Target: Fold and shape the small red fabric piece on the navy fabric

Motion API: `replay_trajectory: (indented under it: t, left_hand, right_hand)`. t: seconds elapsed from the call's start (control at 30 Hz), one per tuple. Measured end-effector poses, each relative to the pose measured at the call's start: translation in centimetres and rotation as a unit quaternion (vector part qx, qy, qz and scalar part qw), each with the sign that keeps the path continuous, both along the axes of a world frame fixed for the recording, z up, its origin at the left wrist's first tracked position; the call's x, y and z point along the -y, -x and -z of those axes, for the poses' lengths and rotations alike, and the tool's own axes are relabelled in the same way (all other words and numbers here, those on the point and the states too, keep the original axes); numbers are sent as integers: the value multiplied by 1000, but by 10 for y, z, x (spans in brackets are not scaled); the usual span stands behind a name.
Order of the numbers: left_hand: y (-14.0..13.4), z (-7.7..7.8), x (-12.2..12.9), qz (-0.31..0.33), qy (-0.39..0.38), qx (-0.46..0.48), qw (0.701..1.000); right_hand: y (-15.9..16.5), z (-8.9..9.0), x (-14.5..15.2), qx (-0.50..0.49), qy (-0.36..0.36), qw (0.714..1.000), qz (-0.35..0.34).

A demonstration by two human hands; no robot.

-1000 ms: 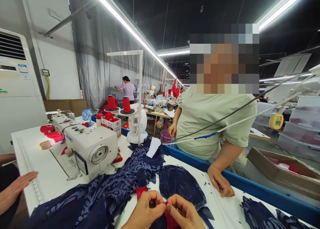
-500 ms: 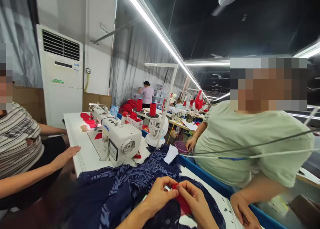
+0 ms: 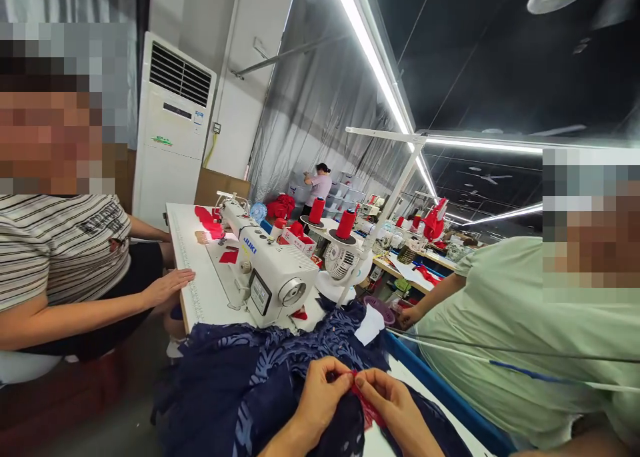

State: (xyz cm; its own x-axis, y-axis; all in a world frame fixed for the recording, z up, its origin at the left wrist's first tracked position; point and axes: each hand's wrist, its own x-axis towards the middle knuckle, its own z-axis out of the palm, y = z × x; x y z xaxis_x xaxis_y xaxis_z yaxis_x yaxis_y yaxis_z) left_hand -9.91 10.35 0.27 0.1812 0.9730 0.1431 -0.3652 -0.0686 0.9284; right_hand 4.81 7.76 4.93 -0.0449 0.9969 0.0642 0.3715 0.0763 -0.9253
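Observation:
My left hand (image 3: 320, 394) and my right hand (image 3: 390, 404) meet at the bottom centre, fingertips pinched together on a small red fabric piece (image 3: 367, 407). Both hands hover over a heap of dark blue patterned fabric (image 3: 250, 384) spread across the white table (image 3: 200, 297). Most of the red piece is hidden by my fingers.
A white Juki sewing machine (image 3: 270, 274) stands on the table beyond the fabric, with red thread cones (image 3: 346, 224) and a small fan (image 3: 340, 264) behind. A person in a striped shirt (image 3: 60, 244) sits left, hand on the table edge. A person in a green shirt (image 3: 525, 337) stands right.
The view has swung left and tilted, bringing the seated person at the left fully into sight. My hands stay pinched on the red piece, now lower in view.

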Motion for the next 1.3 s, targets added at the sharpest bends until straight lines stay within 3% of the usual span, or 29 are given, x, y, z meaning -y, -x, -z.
replay_trajectory:
  t: [0.23, 0.53, 0.87, 1.3]
  left_hand:
    - [4, -9, 0, 13, 4, 16, 1000]
    - [1, -10, 1, 15, -10, 40, 999]
    - [0, -9, 6, 20, -38, 49, 998]
    - [6, -13, 10, 27, -25, 38, 999]
  right_hand:
    - [3, -2, 3, 15, -16, 1000, -4]
    - [5, 8, 6, 14, -44, 999, 17]
    - [15, 4, 13, 14, -99, 992, 74]
    - [23, 1, 19, -5, -97, 991, 92]
